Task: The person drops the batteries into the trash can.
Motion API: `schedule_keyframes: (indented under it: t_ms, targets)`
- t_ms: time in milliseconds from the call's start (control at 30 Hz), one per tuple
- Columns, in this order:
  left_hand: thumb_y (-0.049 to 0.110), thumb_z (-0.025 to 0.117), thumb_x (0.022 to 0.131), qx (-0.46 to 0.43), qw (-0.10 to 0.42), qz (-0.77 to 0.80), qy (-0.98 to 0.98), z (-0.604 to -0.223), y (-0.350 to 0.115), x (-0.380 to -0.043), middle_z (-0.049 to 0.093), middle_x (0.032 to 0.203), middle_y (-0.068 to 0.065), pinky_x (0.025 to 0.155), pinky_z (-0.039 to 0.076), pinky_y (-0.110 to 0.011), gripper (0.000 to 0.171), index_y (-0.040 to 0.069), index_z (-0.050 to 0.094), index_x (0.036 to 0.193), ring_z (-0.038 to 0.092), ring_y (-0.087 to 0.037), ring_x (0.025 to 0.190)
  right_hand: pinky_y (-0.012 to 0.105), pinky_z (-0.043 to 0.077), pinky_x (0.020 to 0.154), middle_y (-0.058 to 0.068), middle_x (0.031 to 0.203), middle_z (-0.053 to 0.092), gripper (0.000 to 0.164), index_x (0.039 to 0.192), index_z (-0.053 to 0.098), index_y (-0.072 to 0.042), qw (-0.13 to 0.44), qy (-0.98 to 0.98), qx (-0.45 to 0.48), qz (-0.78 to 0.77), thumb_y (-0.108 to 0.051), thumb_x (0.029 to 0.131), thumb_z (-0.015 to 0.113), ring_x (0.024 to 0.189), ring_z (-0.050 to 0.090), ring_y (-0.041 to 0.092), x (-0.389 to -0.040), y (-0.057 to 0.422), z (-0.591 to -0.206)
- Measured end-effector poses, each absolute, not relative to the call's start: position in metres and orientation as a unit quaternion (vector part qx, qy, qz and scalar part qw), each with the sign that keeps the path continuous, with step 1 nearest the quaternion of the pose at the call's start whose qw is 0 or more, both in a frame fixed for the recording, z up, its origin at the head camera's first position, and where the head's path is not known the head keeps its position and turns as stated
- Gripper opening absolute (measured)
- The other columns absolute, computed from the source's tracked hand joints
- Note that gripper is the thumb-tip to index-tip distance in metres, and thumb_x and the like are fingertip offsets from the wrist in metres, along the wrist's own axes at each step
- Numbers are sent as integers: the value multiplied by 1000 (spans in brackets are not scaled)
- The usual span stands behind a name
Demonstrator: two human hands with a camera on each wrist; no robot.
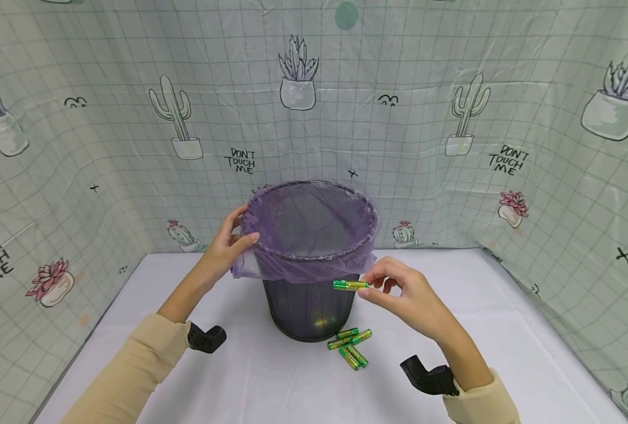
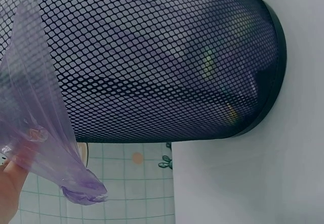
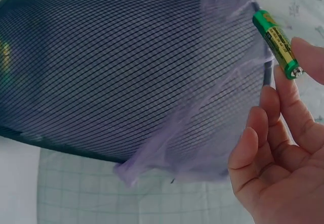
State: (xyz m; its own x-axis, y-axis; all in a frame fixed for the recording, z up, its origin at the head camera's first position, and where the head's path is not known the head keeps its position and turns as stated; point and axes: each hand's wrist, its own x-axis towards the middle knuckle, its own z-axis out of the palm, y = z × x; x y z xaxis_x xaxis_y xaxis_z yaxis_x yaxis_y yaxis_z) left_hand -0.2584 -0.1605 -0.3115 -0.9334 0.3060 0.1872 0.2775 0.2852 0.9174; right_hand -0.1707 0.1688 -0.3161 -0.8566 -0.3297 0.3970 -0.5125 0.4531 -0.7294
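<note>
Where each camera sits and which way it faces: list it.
Head: worn on head, facing forward and down at bin; left hand and right hand show.
Left wrist: worn there, facing bin's mesh side; part of left hand shows.
Right wrist: worn there, facing bin and pinched battery; right hand shows.
Both wrist views share bin and purple bag.

Looks like small staged booth. Grid-and-cactus curtain (image 1: 346,129) lettered "DON'T TOUCH ME" hangs beyond left grip (image 1: 225,247) and right grip (image 1: 408,290), wraps round both sides; white table (image 1: 240,383) beneath grips; black wrist attachments (image 1: 432,378) just behind grips. Building type beyond curtain: cannot tell.
</note>
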Motion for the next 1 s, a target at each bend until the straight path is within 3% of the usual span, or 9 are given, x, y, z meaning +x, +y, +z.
schedule_keyframes:
  t_ms: [233, 500, 1000]
  targets:
    - [26, 47, 94, 183, 12, 567, 803, -311, -160, -257, 5, 153, -19, 106, 25, -57, 70, 21, 6, 150, 33, -40, 128, 23, 44, 72, -6, 88, 57, 10, 91, 65, -17, 143, -848, 252, 443, -18, 82, 70, 83, 52, 14, -172, 156, -296]
    - [27, 46, 94, 183, 13, 566, 804, -311, -160, -257, 4, 153, -18, 106, 24, -58, 69, 22, 5, 150, 31, -40, 129, 25, 42, 71, -1, 88, 58, 12, 91, 66, -10, 196, -852, 247, 418, -15, 81, 71, 82, 51, 14, -182, 142, -282]
    - [25, 46, 94, 192, 7, 566, 802, -313, -160, -259, 6, 152, -19, 105, 26, -57, 69, 19, 6, 150, 32, -41, 129, 32, 42, 71, 1, 87, 58, 15, 94, 65, -8, 202, -871, 217, 392, -16, 82, 70, 80, 45, 15, -199, 130, -285]
